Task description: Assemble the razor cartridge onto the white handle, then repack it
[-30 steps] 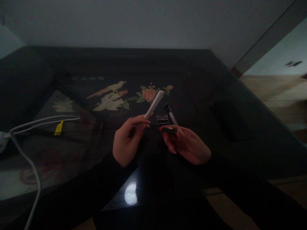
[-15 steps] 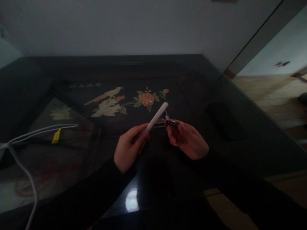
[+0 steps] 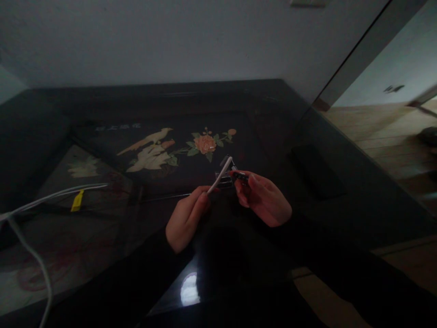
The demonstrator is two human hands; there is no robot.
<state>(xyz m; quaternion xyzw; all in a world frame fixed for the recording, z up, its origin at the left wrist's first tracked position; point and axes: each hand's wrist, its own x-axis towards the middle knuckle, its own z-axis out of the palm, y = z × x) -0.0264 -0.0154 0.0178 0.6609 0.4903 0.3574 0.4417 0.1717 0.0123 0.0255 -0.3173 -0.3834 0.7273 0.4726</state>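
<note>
In the head view the left hand [image 3: 186,218] pinches a thin white stick [image 3: 220,175] between fingertips, its tip angled up toward a small dark case [image 3: 227,178]. The right hand [image 3: 264,200] closes its fingers around that case above the dark glass table [image 3: 273,132].

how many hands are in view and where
2: the left hand at centre pinching a thin white stick, and the right hand beside it gripping a small dark object. None seem hidden.
</note>
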